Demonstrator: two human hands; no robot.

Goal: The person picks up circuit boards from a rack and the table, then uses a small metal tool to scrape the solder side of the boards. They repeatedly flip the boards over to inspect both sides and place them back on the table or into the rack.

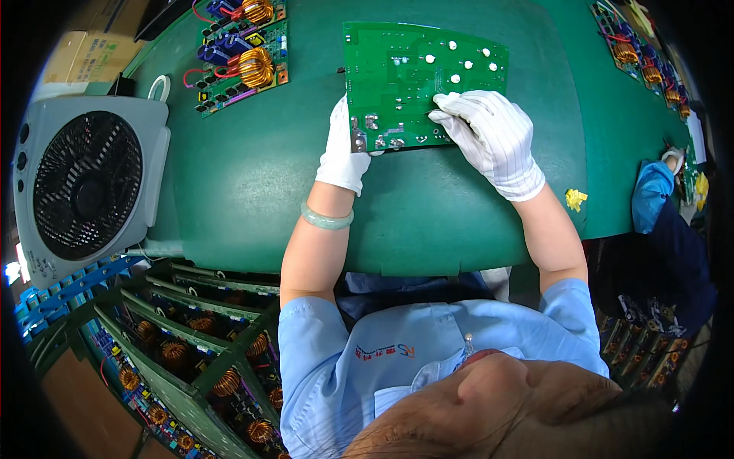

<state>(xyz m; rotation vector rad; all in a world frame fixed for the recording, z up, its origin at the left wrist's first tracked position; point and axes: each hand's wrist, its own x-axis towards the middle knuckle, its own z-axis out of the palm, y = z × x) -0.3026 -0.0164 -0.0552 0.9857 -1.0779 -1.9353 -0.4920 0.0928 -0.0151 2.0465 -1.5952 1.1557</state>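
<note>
A green circuit board [382, 84] is held up over the table, its solder side facing me, with several white round dabs on its upper right part. My left hand [342, 149], in a white glove, grips the board by its lower left edge; most of its fingers are hidden behind the board. My right hand [489, 138], also in a white striped glove, is at the board's lower right face. Its thumb and fingertips are pinched together close to the surface. Whatever lies between those fingertips, if anything, is too small to make out.
Boards with copper coils [256, 69] lie at the back left, more [627, 53] at the back right. A grey box fan [92, 180] stands at left. Racks of boards [191, 352] are below. A yellow scrap [575, 200] lies right, near a co-worker's blue sleeve [652, 195].
</note>
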